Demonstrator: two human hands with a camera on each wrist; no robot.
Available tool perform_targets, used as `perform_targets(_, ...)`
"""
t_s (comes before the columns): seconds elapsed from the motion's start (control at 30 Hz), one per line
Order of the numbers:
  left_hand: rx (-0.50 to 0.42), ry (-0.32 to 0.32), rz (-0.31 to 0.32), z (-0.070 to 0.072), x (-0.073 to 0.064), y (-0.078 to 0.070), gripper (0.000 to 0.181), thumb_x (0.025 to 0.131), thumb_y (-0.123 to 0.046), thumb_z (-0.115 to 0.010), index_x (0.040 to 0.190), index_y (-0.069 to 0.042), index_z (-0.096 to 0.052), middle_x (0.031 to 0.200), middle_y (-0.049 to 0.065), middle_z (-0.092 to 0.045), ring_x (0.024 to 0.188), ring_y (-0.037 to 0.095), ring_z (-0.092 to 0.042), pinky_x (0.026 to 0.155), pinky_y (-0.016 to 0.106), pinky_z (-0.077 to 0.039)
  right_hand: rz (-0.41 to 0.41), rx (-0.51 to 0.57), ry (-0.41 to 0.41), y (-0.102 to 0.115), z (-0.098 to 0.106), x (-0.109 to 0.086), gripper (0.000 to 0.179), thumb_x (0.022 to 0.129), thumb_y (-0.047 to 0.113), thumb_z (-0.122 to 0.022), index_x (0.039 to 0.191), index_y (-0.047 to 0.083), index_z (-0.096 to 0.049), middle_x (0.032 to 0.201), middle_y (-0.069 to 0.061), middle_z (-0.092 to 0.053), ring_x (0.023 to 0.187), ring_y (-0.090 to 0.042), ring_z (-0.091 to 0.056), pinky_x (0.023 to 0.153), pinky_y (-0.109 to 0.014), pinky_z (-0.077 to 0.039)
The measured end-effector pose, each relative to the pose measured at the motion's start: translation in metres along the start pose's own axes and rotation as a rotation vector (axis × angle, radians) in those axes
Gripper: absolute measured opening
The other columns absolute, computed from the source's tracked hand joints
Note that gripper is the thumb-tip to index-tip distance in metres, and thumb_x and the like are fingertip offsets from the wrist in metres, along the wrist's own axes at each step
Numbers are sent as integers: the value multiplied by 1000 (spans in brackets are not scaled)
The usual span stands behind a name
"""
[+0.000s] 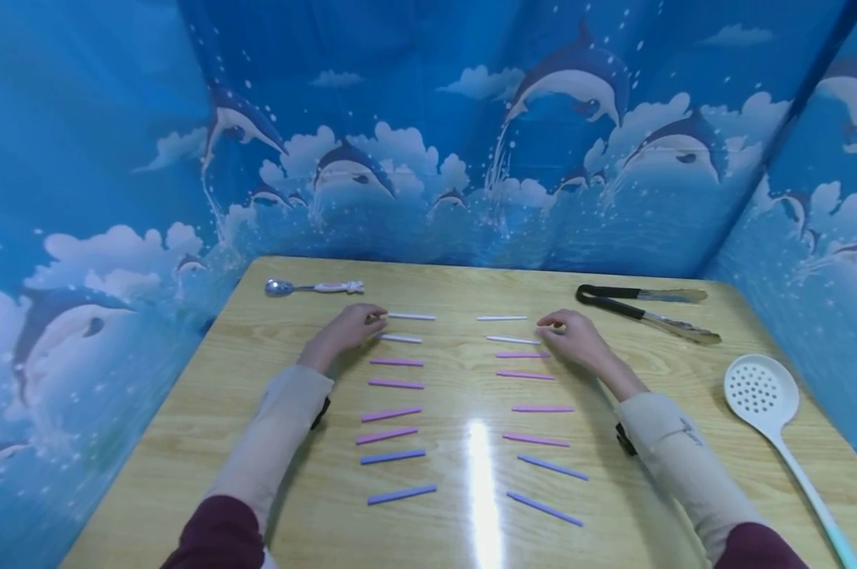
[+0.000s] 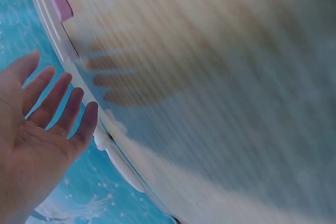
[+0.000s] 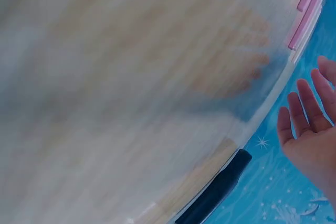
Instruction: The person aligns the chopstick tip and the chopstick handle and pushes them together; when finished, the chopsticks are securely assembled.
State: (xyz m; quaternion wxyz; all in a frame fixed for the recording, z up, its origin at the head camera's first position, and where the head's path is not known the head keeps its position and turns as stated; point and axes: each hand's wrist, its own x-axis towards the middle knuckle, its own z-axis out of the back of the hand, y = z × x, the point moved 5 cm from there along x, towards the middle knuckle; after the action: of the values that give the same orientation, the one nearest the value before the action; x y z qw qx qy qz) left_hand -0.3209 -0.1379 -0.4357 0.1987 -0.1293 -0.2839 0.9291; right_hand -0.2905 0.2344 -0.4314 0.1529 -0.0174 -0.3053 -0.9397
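Note:
Thin sticks lie in two columns on a wooden table. My left hand (image 1: pixel 344 329) is at the outer ends of the left column's two white sticks, the farther one (image 1: pixel 411 317) and the nearer one (image 1: pixel 402 339). In the left wrist view its fingers are spread and loosely extended, with nothing gripped. Across the table, my right hand (image 1: pixel 574 337) is close by the outer end of a white stick (image 1: pixel 513 341); another white stick (image 1: pixel 502 318) lies beyond. The right wrist view shows its fingers relaxed and apart, holding nothing. Pink sticks (image 1: pixel 396 362) and blue sticks (image 1: pixel 392 457) continue both columns towards me.
A metal spoon with a white handle (image 1: pixel 339 287) lies at the back left. Black-handled tongs (image 1: pixel 613 292) are at the back right, and a white slotted skimmer (image 1: pixel 761 385) along the right side. A blue dolphin-print curtain (image 1: pixel 428 182) surrounds the table (image 1: pixel 456 284).

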Motion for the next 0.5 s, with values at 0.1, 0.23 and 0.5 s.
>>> perform_targets(0.1,32,1,-24,-3,9,-4,38,100,-17,-49,130,7,-52,131,24,-54,122,37,-50,106,46,-38,33,-10,5,2,-5,10,22,92,10,-61,106,-6,-66,110,-26,-64,101,-41,-58,91,-52,-47)
perform_targets(0.23,64,-10,-57,-5,19,-6,35,99,-13,-49,127,8,-54,126,24,-57,121,37,-51,105,45,-39,86,-17,10,8,-12,22,22,90,7,-63,105,-8,-66,105,-27,-64,98,-41,-59,89,-52,-47)
perform_targets(0.5,18,-18,-52,-11,36,-6,31,97,-12,-55,123,3,-59,123,20,-61,117,33,-55,101,43,-43,77,-67,61,14,-22,39,28,89,10,-64,112,-8,-63,109,-26,-62,104,-41,-55,95,-53,-42)
